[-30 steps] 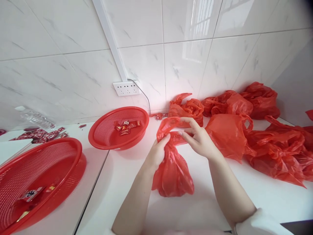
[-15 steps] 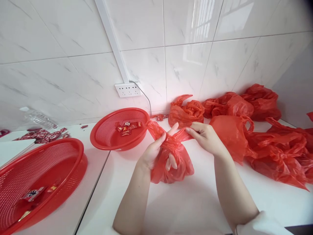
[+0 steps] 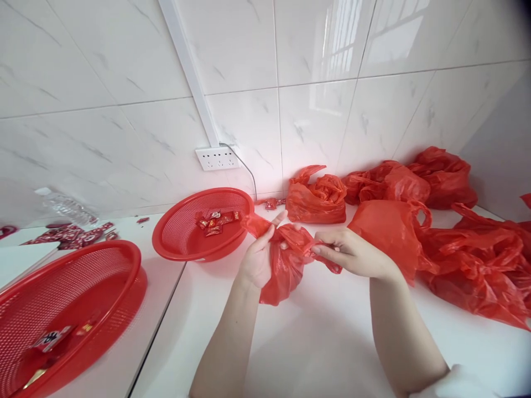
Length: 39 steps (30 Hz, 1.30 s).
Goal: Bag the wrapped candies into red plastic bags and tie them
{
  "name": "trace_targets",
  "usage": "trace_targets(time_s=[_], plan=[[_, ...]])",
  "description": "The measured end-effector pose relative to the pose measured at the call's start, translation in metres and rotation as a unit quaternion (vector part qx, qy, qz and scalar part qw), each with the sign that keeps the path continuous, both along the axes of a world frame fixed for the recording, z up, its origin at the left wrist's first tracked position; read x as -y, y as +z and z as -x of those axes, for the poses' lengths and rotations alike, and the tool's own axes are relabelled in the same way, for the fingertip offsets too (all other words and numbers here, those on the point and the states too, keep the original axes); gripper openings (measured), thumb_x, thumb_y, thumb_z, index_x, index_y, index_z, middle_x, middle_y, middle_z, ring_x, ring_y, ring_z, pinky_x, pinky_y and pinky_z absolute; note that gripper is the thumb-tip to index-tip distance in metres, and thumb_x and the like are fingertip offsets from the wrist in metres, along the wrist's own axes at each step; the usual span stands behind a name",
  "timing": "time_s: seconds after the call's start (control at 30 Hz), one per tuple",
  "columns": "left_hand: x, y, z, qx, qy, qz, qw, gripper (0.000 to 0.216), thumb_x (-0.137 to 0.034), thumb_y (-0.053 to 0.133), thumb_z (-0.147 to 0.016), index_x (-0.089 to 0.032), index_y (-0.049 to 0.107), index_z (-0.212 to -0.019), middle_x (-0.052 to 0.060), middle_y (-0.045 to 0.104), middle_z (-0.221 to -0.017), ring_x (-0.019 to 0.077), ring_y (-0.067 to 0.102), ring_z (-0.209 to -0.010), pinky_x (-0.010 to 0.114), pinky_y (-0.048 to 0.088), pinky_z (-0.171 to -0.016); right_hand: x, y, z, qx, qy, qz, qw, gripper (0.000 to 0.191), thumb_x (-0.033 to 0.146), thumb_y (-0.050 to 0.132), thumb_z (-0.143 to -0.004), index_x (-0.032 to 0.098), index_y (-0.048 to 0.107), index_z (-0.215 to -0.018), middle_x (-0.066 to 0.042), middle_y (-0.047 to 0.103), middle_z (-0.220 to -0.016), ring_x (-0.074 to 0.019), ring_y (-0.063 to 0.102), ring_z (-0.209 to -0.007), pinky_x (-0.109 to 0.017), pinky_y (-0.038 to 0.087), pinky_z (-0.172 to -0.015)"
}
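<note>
Both my hands hold a small red plastic bag [image 3: 284, 270] just above the white counter [image 3: 315, 342]. My left hand [image 3: 259, 257] wraps around the bag's bunched body, with one handle sticking up past the thumb. My right hand [image 3: 350, 254] pinches the other handle and draws it sideways toward the left hand. The bag's lower part hangs crumpled below my left palm.
A red mesh basket [image 3: 182, 243] with a few red-wrapped candies [image 3: 215, 220] stands behind my left hand. A larger red basket [image 3: 83, 276] sits at the left front. Several red plastic bags [image 3: 456, 232] lie piled along the wall at right. A wall socket [image 3: 217, 158] and loose candies [image 3: 70, 235] are further back.
The bag has been gathered from hanging long into a tight bunch. My hands have come closer together, the handles crossing between them.
</note>
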<state>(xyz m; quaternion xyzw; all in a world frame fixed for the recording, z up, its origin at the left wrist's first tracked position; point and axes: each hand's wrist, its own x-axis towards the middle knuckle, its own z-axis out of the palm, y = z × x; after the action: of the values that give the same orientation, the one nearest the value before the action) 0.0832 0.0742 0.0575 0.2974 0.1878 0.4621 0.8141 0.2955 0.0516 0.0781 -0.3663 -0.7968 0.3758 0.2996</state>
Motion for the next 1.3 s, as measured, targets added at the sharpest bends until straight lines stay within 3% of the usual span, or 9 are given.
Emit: trace_targets(time_s=[0.13,0.3,0.47,0.63,0.77,0.83,0.93,1.1,1.3], plan=[[0.003,-0.004,0.004,-0.101,0.015,-0.052,0.993,0.026,-0.013,0.067,-0.075,-0.016,0.070,-0.101,0.000,0.056,-0.077,0.0041,0.044,-0.058,0.018,0.043,-0.064,-0.010,-0.004,-0.006,0.000,-0.059,-0.008,0.998,0.016,0.034,0.052,-0.091,0.021,0.062,-0.093,-0.004,0.066,-0.092,-0.0168,0.062,-0.084,-0.029,0.051,-0.070],[0.004,-0.006,0.012,-0.201,-0.071,-0.173,0.962,0.019,-0.016,0.065,-0.076,-0.016,0.072,-0.093,-0.001,0.053,-0.067,0.0070,0.047,-0.057,0.022,0.042,-0.064,-0.018,-0.013,-0.001,-0.166,0.069,0.018,0.984,0.045,0.025,0.054,-0.090,0.031,0.048,-0.133,-0.005,0.046,-0.143,-0.0223,0.039,-0.135,-0.044,0.036,-0.108],[0.004,-0.005,0.015,-0.233,-0.090,-0.237,0.939,0.013,-0.016,0.066,-0.074,-0.017,0.071,-0.085,0.001,0.061,-0.077,0.0083,0.052,-0.059,0.023,0.041,-0.060,-0.024,-0.022,0.008,-0.198,0.190,0.131,0.953,0.057,0.028,0.056,-0.090,0.032,0.037,-0.143,-0.005,0.037,-0.151,-0.0226,0.033,-0.139,-0.044,0.032,-0.110],[0.010,0.002,0.013,-0.278,-0.104,-0.255,0.920,0.010,-0.016,0.067,-0.072,-0.016,0.071,-0.081,0.002,0.062,-0.077,0.0095,0.054,-0.061,0.023,0.042,-0.061,-0.028,-0.026,0.013,-0.257,0.217,0.192,0.922,0.054,0.051,0.031,-0.095,0.024,0.045,-0.140,-0.008,0.044,-0.147,-0.0242,0.038,-0.136,-0.045,0.024,-0.113],[0.013,0.010,0.015,-0.314,-0.105,-0.287,0.899,0.010,-0.021,0.068,-0.075,-0.018,0.071,-0.084,0.003,0.064,-0.077,0.0141,0.059,-0.070,0.027,0.046,-0.070,-0.032,-0.032,0.017,-0.172,0.172,0.143,0.959,0.061,0.019,0.057,-0.081,0.023,0.041,-0.141,-0.009,0.059,-0.125,-0.0209,0.058,-0.112,-0.037,0.046,-0.093],[0.011,0.010,0.015,-0.345,-0.057,-0.306,0.885,0.008,-0.023,0.067,-0.077,-0.018,0.071,-0.082,0.005,0.067,-0.082,0.0174,0.061,-0.076,0.031,0.046,-0.076,-0.030,-0.033,0.021,-0.158,0.111,0.101,0.976,0.061,0.009,0.054,-0.077,0.021,0.045,-0.136,-0.006,0.064,-0.106,-0.0168,0.062,-0.093,-0.032,0.050,-0.081],[0.006,0.004,0.011,-0.372,0.137,-0.351,0.849,0.006,-0.020,0.066,-0.077,-0.020,0.068,-0.071,0.004,0.065,-0.080,0.0189,0.060,-0.077,0.032,0.045,-0.077,-0.023,-0.030,0.030,-0.137,0.036,0.057,0.988,0.059,0.007,0.051,-0.078,0.022,0.046,-0.134,-0.005,0.063,-0.103,-0.0151,0.060,-0.085,-0.030,0.050,-0.076],[0.002,-0.017,0.001,-0.379,0.423,-0.396,0.722,0.016,-0.016,0.064,-0.077,-0.025,0.064,-0.064,0.004,0.055,-0.090,0.0211,0.054,-0.090,0.033,0.044,-0.081,-0.012,-0.024,0.042,-0.128,-0.005,0.047,0.991,0.072,0.019,0.060,-0.082,0.028,0.031,-0.147,-0.002,0.062,-0.097,-0.0149,0.057,-0.079,-0.031,0.048,-0.074],[0.006,-0.023,0.000,-0.362,0.456,-0.418,0.698,0.016,-0.020,0.075,-0.071,-0.025,0.061,-0.076,0.004,0.056,-0.102,0.0238,0.053,-0.105,0.034,0.045,-0.083,-0.019,-0.026,0.045,-0.235,0.043,0.162,0.957,0.034,0.043,0.049,-0.092,0.016,0.065,-0.106,0.001,0.054,-0.067,-0.0084,0.044,-0.054,-0.022,0.036,-0.050]])
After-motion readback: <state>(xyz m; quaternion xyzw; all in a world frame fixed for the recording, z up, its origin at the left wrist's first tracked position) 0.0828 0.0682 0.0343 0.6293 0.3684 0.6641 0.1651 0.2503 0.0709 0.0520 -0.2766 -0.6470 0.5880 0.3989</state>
